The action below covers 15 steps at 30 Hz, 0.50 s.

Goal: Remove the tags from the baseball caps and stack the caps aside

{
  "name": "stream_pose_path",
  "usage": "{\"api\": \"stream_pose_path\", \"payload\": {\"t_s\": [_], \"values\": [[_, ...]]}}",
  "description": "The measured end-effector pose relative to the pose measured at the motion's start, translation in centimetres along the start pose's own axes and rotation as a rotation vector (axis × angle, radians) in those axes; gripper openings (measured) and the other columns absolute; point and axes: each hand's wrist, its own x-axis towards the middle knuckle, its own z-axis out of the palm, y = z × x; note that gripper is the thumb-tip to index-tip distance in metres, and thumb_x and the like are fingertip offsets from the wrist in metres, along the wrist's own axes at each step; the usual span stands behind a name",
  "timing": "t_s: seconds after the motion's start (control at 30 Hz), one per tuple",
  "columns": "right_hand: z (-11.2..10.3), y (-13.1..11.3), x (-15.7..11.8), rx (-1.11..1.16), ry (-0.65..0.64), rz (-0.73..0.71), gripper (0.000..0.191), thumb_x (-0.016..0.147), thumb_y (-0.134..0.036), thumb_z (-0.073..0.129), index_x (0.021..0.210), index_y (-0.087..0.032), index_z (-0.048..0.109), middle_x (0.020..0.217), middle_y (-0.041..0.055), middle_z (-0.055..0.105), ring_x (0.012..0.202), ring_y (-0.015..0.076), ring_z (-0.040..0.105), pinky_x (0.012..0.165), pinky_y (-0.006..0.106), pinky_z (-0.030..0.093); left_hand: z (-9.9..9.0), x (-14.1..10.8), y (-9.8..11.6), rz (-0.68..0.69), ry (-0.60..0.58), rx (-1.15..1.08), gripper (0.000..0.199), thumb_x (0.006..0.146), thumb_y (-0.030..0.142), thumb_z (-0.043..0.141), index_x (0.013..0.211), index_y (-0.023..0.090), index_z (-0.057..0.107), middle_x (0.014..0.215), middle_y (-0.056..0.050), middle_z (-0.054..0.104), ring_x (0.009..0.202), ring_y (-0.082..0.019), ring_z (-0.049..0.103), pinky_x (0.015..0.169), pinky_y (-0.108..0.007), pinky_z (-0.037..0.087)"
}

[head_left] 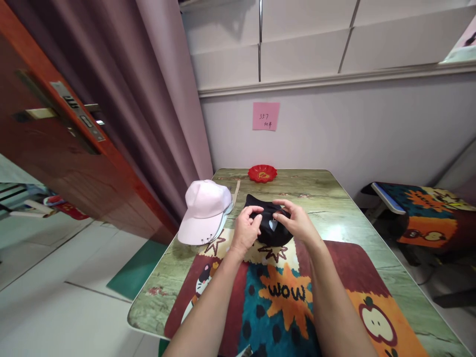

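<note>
The black cap sits on the desk between both hands: the left hand's fingers grip its left side; the right hand's lie at its right, thumb and forefinger apart, their grip unclear. Around are a patterned mat, pink cap, red dish; beyond, a wall, curtain and door.

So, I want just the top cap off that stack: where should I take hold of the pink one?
I'd pinch the pink cap by its brim, coming from the near left. It sits crown up, and the brim juts out that way as a broad, thin edge. Avoid the right side, where a pale blue cap peeks out close beneath and might come along.
</note>
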Motion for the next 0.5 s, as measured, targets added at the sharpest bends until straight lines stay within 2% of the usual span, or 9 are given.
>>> {"api": "stream_pose_path", "payload": {"t_s": [0.07,0.13,0.17,0.23,0.33,0.4,0.5], "values": [[-0.2,-0.4,0.0,-0.111,0.053,-0.074,0.041,0.084,-0.030,0.063,0.124,-0.021,0.065,0.101,0.0069,0.074,0.091,0.0222,0.068,0.083,0.035,0.051,-0.7,0.5,1.3,0.193,0.085,0.207,0.018,0.089,0.018,0.053,0.098,0.018,0.069,0.104,-0.007,0.069,0.086,-0.017,0.068,0.078,-0.030,0.058],[-0.2,-1.1,-0.2,-0.193,0.076,-0.149,0.040,0.087,-0.027,0.059,0.127,-0.024,0.064,0.104,0.0058,0.074,0.093,0.0220,0.068,0.085,0.035,0.050,-1.1,1.1,2.6,0.335,0.141,0.301,0.026,0.091,0.011,0.046,0.100,0.019,0.070,0.115,-0.009,0.070,0.111,-0.020,0.064,0.102,-0.036,0.051],[-0.2,-1.4,-0.3,-0.211,0.076,-0.180,0.041,0.089,-0.027,0.058,0.129,-0.024,0.063,0.104,0.0055,0.074,0.092,0.0216,0.068,0.085,0.035,0.050,-1.2,1.3,3.1,0.361,0.124,0.314,0.030,0.091,0.008,0.044,0.103,0.019,0.070,0.120,-0.009,0.069,0.118,-0.020,0.062,0.107,-0.038,0.048],[-0.2,-1.9,-0.5,-0.211,0.068,-0.224,0.042,0.090,-0.027,0.056,0.132,-0.024,0.060,0.103,0.0054,0.073,0.089,0.0209,0.068,0.082,0.034,0.051,-1.2,1.6,3.8,0.335,-0.002,0.338,0.034,0.090,0.007,0.044,0.110,0.019,0.069,0.126,-0.009,0.068,0.120,-0.021,0.062,0.109,-0.038,0.046],[0.0,-2.0,-0.6,-0.204,0.075,-0.258,0.043,0.091,-0.029,0.057,0.134,-0.023,0.058,0.103,0.0058,0.074,0.085,0.0205,0.068,0.080,0.033,0.052,-1.0,1.5,4.2,0.208,-0.184,0.432,0.031,0.090,0.013,0.051,0.115,0.018,0.068,0.121,-0.010,0.070,0.112,-0.024,0.065,0.103,-0.040,0.050],[0.1,-1.9,-0.5,-0.182,0.086,-0.273,0.043,0.091,-0.030,0.058,0.134,-0.024,0.059,0.106,0.0062,0.074,0.088,0.0209,0.069,0.083,0.034,0.052,-1.1,1.3,4.3,0.155,-0.201,0.504,0.029,0.090,0.017,0.055,0.115,0.018,0.069,0.116,-0.011,0.070,0.107,-0.025,0.067,0.099,-0.041,0.052],[0.2,-1.8,-0.4,-0.127,0.123,-0.276,0.036,0.092,-0.032,0.058,0.127,-0.024,0.064,0.108,0.0061,0.074,0.095,0.0218,0.070,0.087,0.034,0.052,-1.6,1.1,4.5,0.146,-0.194,0.541,0.021,0.086,0.016,0.059,0.101,0.019,0.073,0.104,-0.008,0.070,0.097,-0.023,0.067,0.090,-0.037,0.054]]}}
